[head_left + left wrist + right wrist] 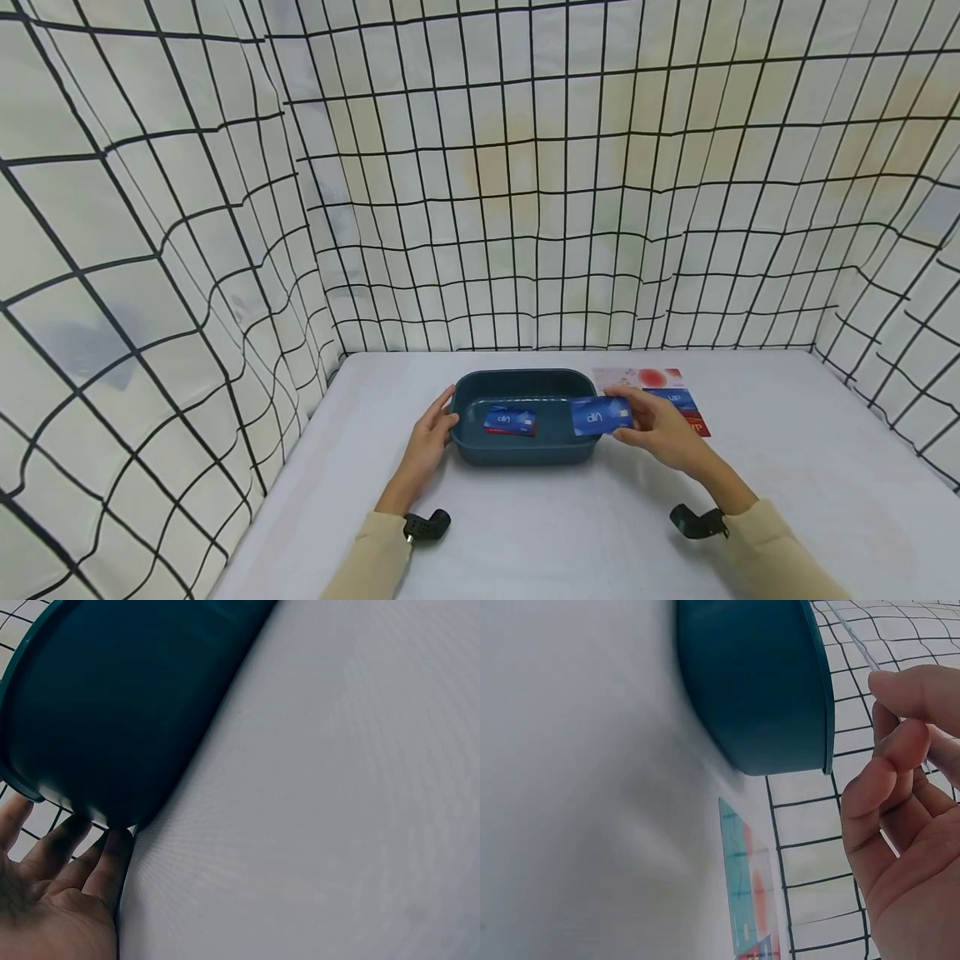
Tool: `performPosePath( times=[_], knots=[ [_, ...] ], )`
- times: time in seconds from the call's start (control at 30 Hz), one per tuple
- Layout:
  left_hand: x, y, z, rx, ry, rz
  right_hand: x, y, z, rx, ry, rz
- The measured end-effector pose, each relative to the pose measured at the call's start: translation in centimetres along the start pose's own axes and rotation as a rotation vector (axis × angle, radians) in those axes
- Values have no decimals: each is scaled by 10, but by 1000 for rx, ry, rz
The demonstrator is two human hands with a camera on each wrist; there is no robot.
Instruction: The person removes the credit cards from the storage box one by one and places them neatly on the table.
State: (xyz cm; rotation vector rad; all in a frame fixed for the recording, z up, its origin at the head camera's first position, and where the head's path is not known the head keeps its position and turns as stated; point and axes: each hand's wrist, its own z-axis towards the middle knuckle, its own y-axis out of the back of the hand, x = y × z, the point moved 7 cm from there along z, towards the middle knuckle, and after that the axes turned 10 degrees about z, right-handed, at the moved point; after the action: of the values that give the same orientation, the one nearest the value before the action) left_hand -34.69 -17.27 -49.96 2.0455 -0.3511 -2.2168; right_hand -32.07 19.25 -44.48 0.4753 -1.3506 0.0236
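A dark teal plastic bin (525, 456) stands on the white table. My left hand (432, 431) rests against its left end, with thumb and fingertips at the rim and outer wall; the left wrist view shows the hand (67, 892) with its fingers extended to that wall. My right hand (660, 427) pinches a blue VIP card (600, 416) between thumb and fingers, over the bin's right end. Inside the bin lies another blue card (510, 418), overlapping a red card (512, 432). In the right wrist view, the held card shows only as a thin edge.
Right of the bin, partly behind my right hand, lies a pale sheet (622, 377) with a red disc. Beside it are a blue VIP card (678, 399) and a red one (697, 426). White walls with black grid netting (487, 250) enclose the table's back and sides.
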Motion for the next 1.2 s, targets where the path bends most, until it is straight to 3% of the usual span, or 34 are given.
performPosePath(
  times=[0.5, 0.87, 1.2],
  knots=[
    [2, 0, 2, -11, 15, -6, -12, 11, -12, -2, -33, 12],
    [2, -1, 2, -11, 8, -2, -23, 30, -19, -21, -79, -17],
    [3, 0, 1, -8, 13, 0, -36, 41, -19, -26, -97, -103]
  ],
)
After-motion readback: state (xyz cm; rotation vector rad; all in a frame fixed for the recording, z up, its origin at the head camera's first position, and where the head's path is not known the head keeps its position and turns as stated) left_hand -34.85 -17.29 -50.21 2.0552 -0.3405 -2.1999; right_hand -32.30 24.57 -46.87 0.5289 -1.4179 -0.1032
